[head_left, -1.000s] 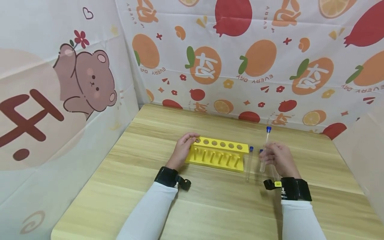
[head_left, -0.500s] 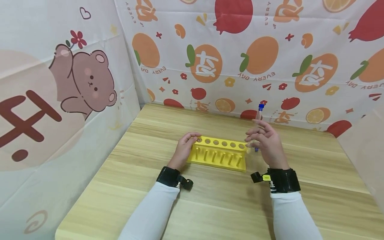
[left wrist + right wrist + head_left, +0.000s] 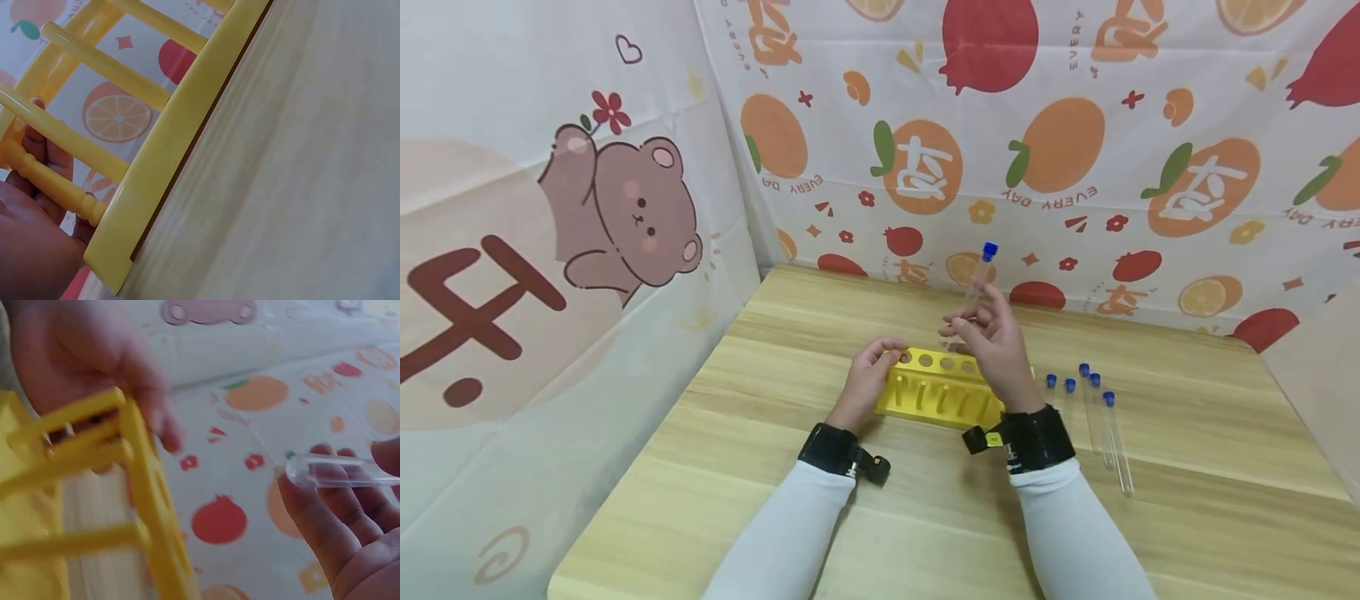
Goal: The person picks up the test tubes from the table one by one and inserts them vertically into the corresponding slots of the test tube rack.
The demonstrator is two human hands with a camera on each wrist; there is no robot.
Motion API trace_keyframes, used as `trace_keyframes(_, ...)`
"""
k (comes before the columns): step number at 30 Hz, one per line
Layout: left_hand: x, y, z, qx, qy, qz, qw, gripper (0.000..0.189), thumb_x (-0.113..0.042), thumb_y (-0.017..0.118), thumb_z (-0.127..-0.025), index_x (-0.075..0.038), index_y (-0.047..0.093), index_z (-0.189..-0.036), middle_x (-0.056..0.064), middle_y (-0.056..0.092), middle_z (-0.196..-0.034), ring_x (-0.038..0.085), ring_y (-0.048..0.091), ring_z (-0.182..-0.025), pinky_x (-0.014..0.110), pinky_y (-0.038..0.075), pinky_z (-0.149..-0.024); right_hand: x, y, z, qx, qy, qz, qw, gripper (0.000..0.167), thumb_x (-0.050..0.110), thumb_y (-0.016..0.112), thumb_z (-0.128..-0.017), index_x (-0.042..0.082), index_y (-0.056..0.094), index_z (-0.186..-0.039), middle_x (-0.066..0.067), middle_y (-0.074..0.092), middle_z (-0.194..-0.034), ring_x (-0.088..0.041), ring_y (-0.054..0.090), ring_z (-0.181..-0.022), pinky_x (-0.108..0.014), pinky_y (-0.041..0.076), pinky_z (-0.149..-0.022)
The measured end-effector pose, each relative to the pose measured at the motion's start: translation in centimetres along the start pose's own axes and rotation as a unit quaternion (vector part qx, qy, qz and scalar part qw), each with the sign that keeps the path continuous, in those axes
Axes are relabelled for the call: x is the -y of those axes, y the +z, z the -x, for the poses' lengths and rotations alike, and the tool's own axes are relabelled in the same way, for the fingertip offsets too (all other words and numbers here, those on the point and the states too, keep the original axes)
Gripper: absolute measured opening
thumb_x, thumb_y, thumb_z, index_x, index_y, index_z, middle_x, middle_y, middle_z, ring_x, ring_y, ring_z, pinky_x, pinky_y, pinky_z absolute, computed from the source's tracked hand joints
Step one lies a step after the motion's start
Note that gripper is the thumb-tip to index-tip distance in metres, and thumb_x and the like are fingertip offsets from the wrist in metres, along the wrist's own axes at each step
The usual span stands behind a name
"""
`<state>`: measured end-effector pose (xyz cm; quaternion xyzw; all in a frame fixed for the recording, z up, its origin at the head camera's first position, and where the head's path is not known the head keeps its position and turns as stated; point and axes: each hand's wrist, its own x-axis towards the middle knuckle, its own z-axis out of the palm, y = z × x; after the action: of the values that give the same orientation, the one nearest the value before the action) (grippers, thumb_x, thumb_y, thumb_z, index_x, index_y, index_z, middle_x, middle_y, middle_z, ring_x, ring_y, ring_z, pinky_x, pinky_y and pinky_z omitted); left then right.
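A yellow test tube rack (image 3: 936, 398) with a row of round holes along its top stands on the table. My left hand (image 3: 867, 379) grips its left end, fingers around the end post (image 3: 56, 181) in the left wrist view. Above the rack my right hand (image 3: 996, 346) pinches a clear test tube (image 3: 979, 279) with a blue cap, tilted, cap up. In the right wrist view the tube's rounded bottom (image 3: 303, 470) points toward the rack, apart from it. The right hand and wrist hide part of the rack's right end.
Several capped test tubes (image 3: 1118, 446) lie on the wooden table (image 3: 1210, 467) right of the rack. A fruit-print cloth (image 3: 850, 167) hangs behind the table, and a bear-print cloth (image 3: 482, 250) at the left.
My right hand has lifted a test tube from the group at the right and carried it left, over the rack. My left hand has stayed on the rack's left end.
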<state>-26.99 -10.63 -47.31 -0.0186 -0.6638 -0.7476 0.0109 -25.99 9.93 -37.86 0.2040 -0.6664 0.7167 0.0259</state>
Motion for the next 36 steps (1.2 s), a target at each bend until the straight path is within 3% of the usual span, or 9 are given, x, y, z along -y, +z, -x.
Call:
trace_keyframes(6, 0.0, -0.1, 0.1, 0.006, -0.020, 0.001, 0.9998, 0.018, -0.010, 0.050, -0.101, -0.003, 0.064, -0.110, 0.001, 0.064, -0.097, 0.014, 0.060, -0.097, 0.027, 0.044, -0.090, -1.6, 2.5, -0.8, 0.005, -0.009, 0.009, 0.9999, 0.049, 0.018, 0.058, -0.099, 0.023, 0.035, -0.143, -0.022, 0.060, -0.111, -0.028, 0.068, -0.100, -0.049, 0.056, -0.085)
trace_keyframes(13, 0.0, -0.1, -0.3, 0.009, -0.011, 0.003, 0.9999, 0.016, -0.008, 0.050, -0.100, -0.004, 0.064, -0.106, -0.001, 0.065, -0.092, 0.013, 0.060, -0.096, 0.027, 0.043, -0.089, -3.5, 4.0, -1.4, -0.004, -0.002, -0.009, 1.0000, 0.038, 0.019, 0.057, -0.100, 0.017, 0.043, -0.135, -0.017, 0.063, -0.110, -0.026, 0.067, -0.103, -0.047, 0.055, -0.089)
trace_keyframes(19, 0.2, -0.1, -0.1, 0.005, 0.003, 0.002, 1.0000, 0.015, -0.009, 0.052, -0.099, -0.003, 0.064, -0.105, 0.002, 0.065, -0.098, 0.016, 0.060, -0.096, 0.028, 0.044, -0.091, -4.7, 4.4, -1.4, -0.026, 0.028, -0.033, 0.9987, 0.042, 0.022, 0.056, -0.100, 0.020, 0.042, -0.140, -0.019, 0.063, -0.113, -0.027, 0.067, -0.103, -0.045, 0.054, -0.090)
trace_keyframes(25, 0.2, -0.3, 0.2, -0.001, 0.013, -0.009, 0.9999, 0.017, -0.012, 0.053, -0.098, -0.003, 0.064, -0.107, 0.005, 0.066, -0.101, 0.018, 0.061, -0.098, 0.030, 0.044, -0.090, -5.3, 4.5, -1.3, -0.030, 0.030, -0.052, 0.9978, 0.041, 0.025, 0.058, -0.099, 0.022, 0.043, -0.138, -0.019, 0.066, -0.113, -0.029, 0.067, -0.104, -0.046, 0.054, -0.092)
trace_keyframes(31, 0.3, -0.5, 0.3, 0.000, 0.013, -0.002, 0.9999, 0.020, -0.011, 0.054, -0.097, -0.003, 0.063, -0.114, 0.006, 0.065, -0.113, 0.016, 0.063, -0.096, 0.028, 0.046, -0.089, -5.4, 4.7, -1.1, -0.015, 0.038, -0.039, 0.9984, 0.038, 0.025, 0.061, -0.097, 0.018, 0.043, -0.130, -0.016, 0.069, -0.112, -0.027, 0.068, -0.104, -0.039, 0.054, -0.092)
trace_keyframes(36, 0.5, -0.3, 0.2, 0.005, 0.000, 0.009, 0.9999, 0.026, -0.014, 0.055, -0.097, -0.008, 0.061, -0.122, 0.007, 0.065, -0.112, 0.015, 0.063, -0.098, 0.026, 0.047, -0.089, -5.2, 4.4, -1.0, -0.007, 0.049, -0.010, 0.9987, 0.036, 0.021, 0.063, -0.097, 0.017, 0.044, -0.127, -0.015, 0.070, -0.113, -0.025, 0.068, -0.106, -0.036, 0.054, -0.092)
